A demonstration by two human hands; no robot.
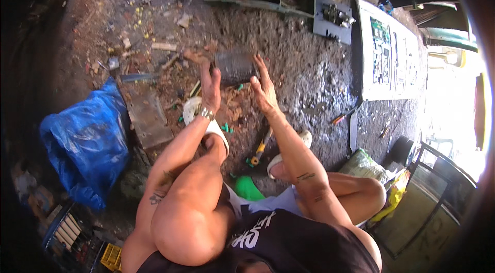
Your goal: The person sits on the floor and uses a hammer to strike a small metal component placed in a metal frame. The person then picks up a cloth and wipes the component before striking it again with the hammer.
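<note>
Between my two hands is a dark grey cylinder (234, 68) with a finely ridged side, lying sideways just above the dirty ground. It is somewhat blurred, and its exact kind cannot be made out. My left hand (211, 90), with a metal watch at the wrist, presses against its left end. The right end is gripped by my right hand (264, 91), thumb on the near side and fingers over the far side. Below them, between my feet, lies a hammer-like tool with a yellow and black handle (259, 151).
A green toolbox (258, 4) full of hand tools stands at the far side, beside a metal part on a grey plate (332, 19). To the right are a white panel with circuit boards (389, 53) and a screwdriver (339, 118). A blue tarp (87, 144) lies left.
</note>
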